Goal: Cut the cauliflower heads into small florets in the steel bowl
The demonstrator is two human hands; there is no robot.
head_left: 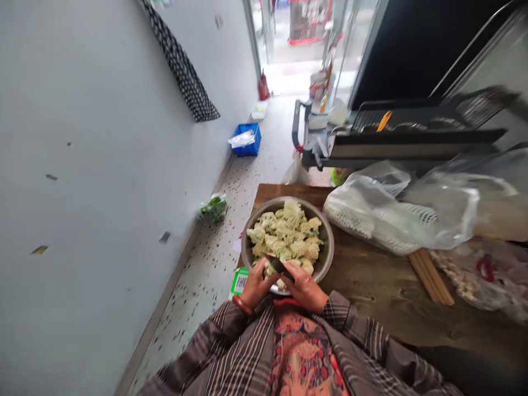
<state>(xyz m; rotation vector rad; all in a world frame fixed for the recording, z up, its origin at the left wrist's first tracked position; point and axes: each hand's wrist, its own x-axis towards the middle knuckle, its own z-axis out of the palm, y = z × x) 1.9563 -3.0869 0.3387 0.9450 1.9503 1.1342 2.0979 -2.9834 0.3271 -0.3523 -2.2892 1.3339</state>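
Observation:
A metal bowl (329, 254) filled with cauliflower florets (289, 231) stands on the near left part of the wooden table. Over its near rim, my right hand (304, 287) is closed round a knife (275, 264) with a dark blade pointing up and left. My left hand (256, 285), with a reddish bracelet at the wrist, is closed on a piece of cauliflower (269, 269) beside the blade. Fingers partly cover that piece, and the knife's handle is hidden in my right hand.
Clear plastic bags with white foam netting (371, 212) lie on the wooden table (363, 275), right of the bowl. Wooden chopsticks (431, 278) lie nearer. A green-framed code card (239, 281) is left of the bowl. On the floor are bagged greens (213, 210) and a blue crate (247, 144).

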